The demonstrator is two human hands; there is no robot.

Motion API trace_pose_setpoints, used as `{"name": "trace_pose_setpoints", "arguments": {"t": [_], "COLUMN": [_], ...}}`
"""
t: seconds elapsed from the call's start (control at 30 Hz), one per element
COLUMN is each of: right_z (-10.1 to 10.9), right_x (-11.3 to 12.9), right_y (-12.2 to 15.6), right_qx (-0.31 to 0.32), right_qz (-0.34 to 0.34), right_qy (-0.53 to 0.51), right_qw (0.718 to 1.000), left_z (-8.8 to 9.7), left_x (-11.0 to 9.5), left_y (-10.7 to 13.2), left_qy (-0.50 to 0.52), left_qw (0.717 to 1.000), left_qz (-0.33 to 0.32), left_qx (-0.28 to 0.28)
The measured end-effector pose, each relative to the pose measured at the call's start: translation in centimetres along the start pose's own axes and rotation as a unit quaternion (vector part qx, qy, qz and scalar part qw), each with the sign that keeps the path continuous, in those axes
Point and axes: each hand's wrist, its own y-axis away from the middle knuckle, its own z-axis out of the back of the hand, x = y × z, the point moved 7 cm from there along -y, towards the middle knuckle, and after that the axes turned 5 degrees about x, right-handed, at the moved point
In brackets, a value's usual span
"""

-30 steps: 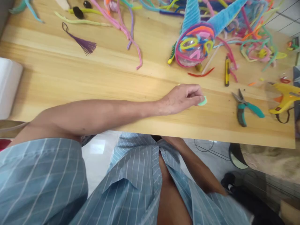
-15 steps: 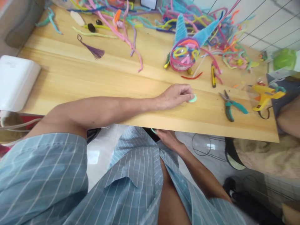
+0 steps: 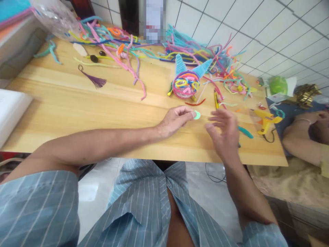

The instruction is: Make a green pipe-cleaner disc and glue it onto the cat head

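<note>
The screen (image 3: 154, 20) at the top middle is blurred into squares, so its writing cannot be read. At the upper left are a grey bin (image 3: 25, 51) and a clear plastic bag (image 3: 55, 19), their contents too unclear to name. Mid-frame, over the wooden table (image 3: 64, 109), the left hand (image 3: 174, 120) pinches a small green disc (image 3: 197, 115). Right of centre, the blurred right hand (image 3: 224, 128) has its fingers parted, near a yellow cutter (image 3: 216, 99).
</note>
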Motion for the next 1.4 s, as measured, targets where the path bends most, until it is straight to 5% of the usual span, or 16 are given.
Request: {"name": "trace_pose_setpoints", "arguments": {"t": [0.1, 0.23, 0.8, 1.4], "right_z": [-3.2, -4.4, -5.9, -5.9], "right_x": [0.8, 1.3, -1.3, -0.4], "right_y": [-0.6, -2.0, -4.1, -3.9], "right_qx": [0.034, 0.046, 0.050, 0.105], "right_qz": [0.003, 0.015, -0.046, -0.078], "right_qy": [-0.076, -0.134, -0.209, -0.284], "right_qw": [0.996, 0.990, 0.976, 0.950], "left_z": [0.3, 0.4, 1.5, 1.0], "left_x": [0.0, 0.0, 0.8, -0.1], "left_y": [-0.3, -0.6, -1.4, -1.4], "left_qy": [0.025, 0.044, 0.039, 0.002], "left_qw": [1.000, 0.999, 0.999, 0.998], "left_qz": [0.002, 0.006, -0.003, -0.041], "left_qx": [-0.014, -0.019, -0.014, 0.039]}}
